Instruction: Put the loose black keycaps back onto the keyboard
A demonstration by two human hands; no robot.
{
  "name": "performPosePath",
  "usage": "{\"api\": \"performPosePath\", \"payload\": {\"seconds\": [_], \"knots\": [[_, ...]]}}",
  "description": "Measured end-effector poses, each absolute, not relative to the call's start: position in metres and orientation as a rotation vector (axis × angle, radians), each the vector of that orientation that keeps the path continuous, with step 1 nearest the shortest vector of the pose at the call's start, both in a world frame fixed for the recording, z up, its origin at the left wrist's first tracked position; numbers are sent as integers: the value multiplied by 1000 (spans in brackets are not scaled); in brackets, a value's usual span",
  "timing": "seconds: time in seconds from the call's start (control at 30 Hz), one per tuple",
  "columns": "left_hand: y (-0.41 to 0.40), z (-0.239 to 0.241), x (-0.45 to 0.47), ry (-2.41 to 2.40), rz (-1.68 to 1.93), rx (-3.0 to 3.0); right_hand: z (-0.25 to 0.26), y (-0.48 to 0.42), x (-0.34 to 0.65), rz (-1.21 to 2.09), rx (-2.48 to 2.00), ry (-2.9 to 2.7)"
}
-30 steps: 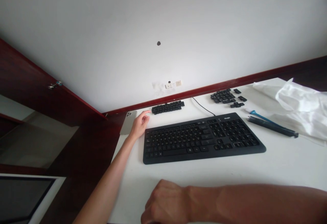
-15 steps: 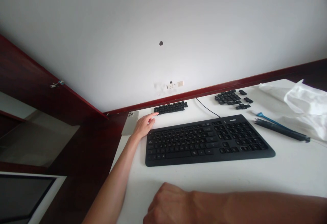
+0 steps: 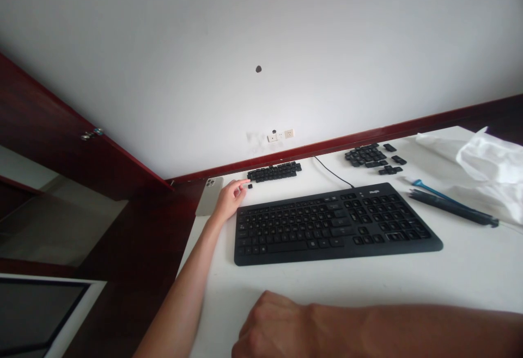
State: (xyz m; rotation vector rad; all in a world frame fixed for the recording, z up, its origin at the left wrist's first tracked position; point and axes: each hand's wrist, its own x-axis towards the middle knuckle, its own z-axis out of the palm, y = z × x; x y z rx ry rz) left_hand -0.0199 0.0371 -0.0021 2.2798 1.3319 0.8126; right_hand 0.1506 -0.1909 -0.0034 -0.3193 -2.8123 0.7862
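One loose black keycap [image 3: 250, 186] just beside left grip [image 3: 230, 198].

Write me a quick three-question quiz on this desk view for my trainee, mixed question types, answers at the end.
1. True or false: the bare left hand is nearer than the bare right hand to the small, loose black keycap.

2. Which lies to the right of the long black keyboard?
A) a pale rectangular phone
B) crumpled white sheeting
C) a dark red door

3. Short answer: can you tell whether the right hand holds anything?

Key:
1. True; the keycap is by the left hand's fingertips.
2. B.
3. No; its fingertips are out of sight.
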Motion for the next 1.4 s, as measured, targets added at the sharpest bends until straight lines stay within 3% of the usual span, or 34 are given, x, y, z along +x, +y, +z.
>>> {"api": "performPosePath", "payload": {"seconds": [1.1,1.4], "knots": [[27,19,-10,1379,686,2354,-4,-193,152,1001,-357,-2737],[-5,61,-3,1339,698,2343,-5,-195,151,1004,-355,-2674]]}}
